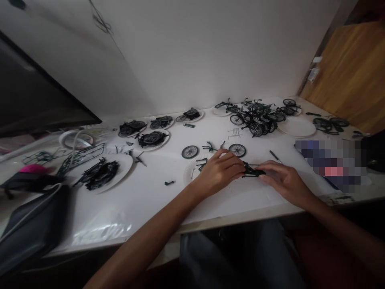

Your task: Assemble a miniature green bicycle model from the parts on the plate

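Note:
Between my two hands is a dark green toy bicycle frame [252,171], held just above the white table near its front edge. The fingers of my left hand [222,171] close on the frame's left end. My right hand [284,180] pinches the other end between thumb and fingers. Under my left hand lies a paper plate [189,170] with small green parts on it, partly hidden by the hand and forearm. Two toy wheels, a left one [189,151] and a right one [237,150], lie behind the plate, with a green handlebar-like part [210,147] between them.
A heap of toy bicycles [258,120] stands at the back right beside a stack of paper plates [297,127]. More plates of dark parts, such as one plate [128,168], line the left. A pen [275,156] lies beyond my right hand. A dark screen [36,88] stands far left.

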Demonstrator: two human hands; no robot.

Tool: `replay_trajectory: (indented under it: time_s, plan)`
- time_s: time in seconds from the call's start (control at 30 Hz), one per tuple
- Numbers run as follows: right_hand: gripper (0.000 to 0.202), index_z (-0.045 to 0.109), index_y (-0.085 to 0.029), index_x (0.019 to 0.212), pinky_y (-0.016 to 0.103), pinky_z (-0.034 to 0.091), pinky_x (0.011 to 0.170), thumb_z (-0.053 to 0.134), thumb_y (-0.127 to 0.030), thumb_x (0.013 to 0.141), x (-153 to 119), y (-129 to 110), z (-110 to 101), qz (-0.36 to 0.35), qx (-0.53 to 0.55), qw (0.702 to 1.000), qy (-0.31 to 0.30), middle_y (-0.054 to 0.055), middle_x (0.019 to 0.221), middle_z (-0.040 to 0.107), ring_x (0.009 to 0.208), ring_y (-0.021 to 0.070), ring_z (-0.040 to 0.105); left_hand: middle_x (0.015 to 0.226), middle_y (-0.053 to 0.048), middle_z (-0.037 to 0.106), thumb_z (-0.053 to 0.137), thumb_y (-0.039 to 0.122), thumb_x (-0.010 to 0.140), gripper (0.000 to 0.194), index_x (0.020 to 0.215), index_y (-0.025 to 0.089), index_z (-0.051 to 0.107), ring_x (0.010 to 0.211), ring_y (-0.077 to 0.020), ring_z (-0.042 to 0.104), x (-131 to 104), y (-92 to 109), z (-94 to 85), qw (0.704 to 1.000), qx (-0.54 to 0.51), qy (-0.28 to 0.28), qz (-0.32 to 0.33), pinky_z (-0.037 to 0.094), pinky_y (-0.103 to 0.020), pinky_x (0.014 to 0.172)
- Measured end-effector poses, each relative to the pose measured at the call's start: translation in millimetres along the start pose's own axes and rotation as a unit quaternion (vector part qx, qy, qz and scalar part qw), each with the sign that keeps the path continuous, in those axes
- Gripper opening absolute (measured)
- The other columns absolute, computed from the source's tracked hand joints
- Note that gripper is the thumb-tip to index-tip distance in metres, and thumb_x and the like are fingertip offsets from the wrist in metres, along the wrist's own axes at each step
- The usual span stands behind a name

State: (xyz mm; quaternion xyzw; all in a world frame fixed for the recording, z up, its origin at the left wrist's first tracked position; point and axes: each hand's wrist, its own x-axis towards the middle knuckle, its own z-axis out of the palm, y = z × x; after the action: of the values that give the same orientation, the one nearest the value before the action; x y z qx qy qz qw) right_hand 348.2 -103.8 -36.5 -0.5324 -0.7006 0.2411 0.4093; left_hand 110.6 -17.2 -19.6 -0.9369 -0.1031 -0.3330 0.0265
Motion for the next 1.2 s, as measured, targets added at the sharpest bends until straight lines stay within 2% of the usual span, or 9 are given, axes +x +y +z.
replay_trajectory:
  time_s: [0.3, 0.37, 0.47, 0.53, 0.63, 0.77, 0.93, 1.03, 1.2]
  plan:
    - [0.021, 0.076, -0.025, 0.101, 0.034, 0.055, 0.090, 0.063, -0.038, 0.092, -0.6, 3.8, 1.0, 0.007, 0.033, 0.999, 0.030, 0.004, 0.107, 0.076, 0.101, 0.0210, 0.070, 0.095, -0.003, 0.075, 0.066, 0.019, 0.093, 0.004, 0.097, 0.020, 0.068, 0.089, -0.0161, 0.068, -1.2, 2.0, 12.4, 0.975, -0.178, 0.075, -0.108, 0.052, -0.034, 0.087]
    - [0.020, 0.076, -0.025, 0.098, 0.033, 0.056, 0.086, 0.062, -0.038, 0.091, -0.7, 1.3, 0.8, 0.009, 0.036, 0.999, 0.040, 0.004, 0.103, 0.077, 0.096, 0.0210, 0.071, 0.093, -0.004, 0.074, 0.068, 0.021, 0.092, 0.004, 0.095, 0.019, 0.069, 0.087, -0.0156, 0.068, -0.2, 5.3, 12.8, 0.954, -0.238, 0.079, -0.167, 0.054, -0.032, 0.083]
    - [0.019, 0.077, -0.025, 0.093, 0.033, 0.056, 0.081, 0.064, -0.039, 0.090, -0.7, -3.2, 0.2, 0.017, 0.033, 0.998, 0.057, 0.003, 0.097, 0.078, 0.088, 0.0209, 0.072, 0.091, -0.005, 0.073, 0.071, 0.024, 0.089, 0.008, 0.090, 0.017, 0.069, 0.084, -0.0158, 0.068, 1.9, 8.8, 14.3, 0.901, -0.338, 0.080, -0.260, 0.055, -0.028, 0.074]
    - [0.018, 0.076, -0.025, 0.091, 0.033, 0.057, 0.079, 0.064, -0.038, 0.089, -0.6, -5.0, 0.0, 0.022, 0.030, 0.997, 0.062, 0.002, 0.094, 0.078, 0.085, 0.0207, 0.072, 0.089, -0.006, 0.072, 0.074, 0.025, 0.085, 0.010, 0.086, 0.016, 0.069, 0.084, -0.0169, 0.068, 3.0, 9.0, 15.9, 0.868, -0.391, 0.079, -0.294, 0.056, -0.029, 0.074]
    - [0.016, 0.076, -0.026, 0.087, 0.033, 0.057, 0.077, 0.064, -0.038, 0.088, -0.7, -5.3, 0.1, 0.022, 0.031, 0.997, 0.064, 0.002, 0.092, 0.078, 0.083, 0.0209, 0.071, 0.088, -0.007, 0.073, 0.077, 0.025, 0.081, 0.013, 0.084, 0.015, 0.069, 0.082, -0.0170, 0.067, 4.0, 7.5, 17.7, 0.835, -0.444, 0.077, -0.316, 0.056, -0.031, 0.075]
    - [0.017, 0.076, -0.026, 0.086, 0.034, 0.058, 0.078, 0.065, -0.038, 0.088, -0.8, -3.7, 0.8, 0.017, 0.039, 0.997, 0.065, 0.003, 0.093, 0.078, 0.085, 0.0219, 0.072, 0.087, -0.006, 0.073, 0.078, 0.025, 0.079, 0.014, 0.082, 0.015, 0.070, 0.080, -0.0156, 0.066, 4.3, 6.4, 18.9, 0.811, -0.476, 0.079, -0.330, 0.056, -0.030, 0.073]
    - [0.017, 0.079, -0.025, 0.096, 0.034, 0.058, 0.083, 0.067, -0.034, 0.088, -0.4, -2.0, 1.4, -0.013, 0.054, 0.997, 0.054, 0.003, 0.099, 0.078, 0.091, 0.0208, 0.072, 0.088, -0.006, 0.075, 0.079, 0.025, 0.078, 0.013, 0.083, 0.014, 0.073, 0.080, -0.0147, 0.068, 5.5, 8.5, 18.2, 0.778, -0.506, 0.100, -0.358, 0.056, -0.029, 0.075]
    - [0.017, 0.079, -0.027, 0.100, 0.035, 0.059, 0.084, 0.069, -0.033, 0.087, -0.7, -1.2, 1.9, -0.025, 0.056, 0.997, 0.050, 0.004, 0.101, 0.078, 0.092, 0.0205, 0.072, 0.090, -0.006, 0.076, 0.078, 0.024, 0.077, 0.011, 0.083, 0.015, 0.074, 0.081, -0.0155, 0.069, 7.1, 10.6, 16.4, 0.775, -0.499, 0.110, -0.372, 0.058, -0.031, 0.077]
    - [0.017, 0.079, -0.029, 0.100, 0.038, 0.060, 0.086, 0.071, -0.034, 0.086, -2.4, 2.3, 3.2, -0.028, 0.046, 0.997, 0.057, 0.003, 0.103, 0.077, 0.094, 0.0210, 0.072, 0.094, -0.008, 0.077, 0.078, 0.025, 0.077, 0.010, 0.083, 0.017, 0.076, 0.093, -0.0206, 0.070, 10.6, 14.9, 15.2, 0.806, -0.460, 0.148, -0.342, 0.058, -0.038, 0.087]
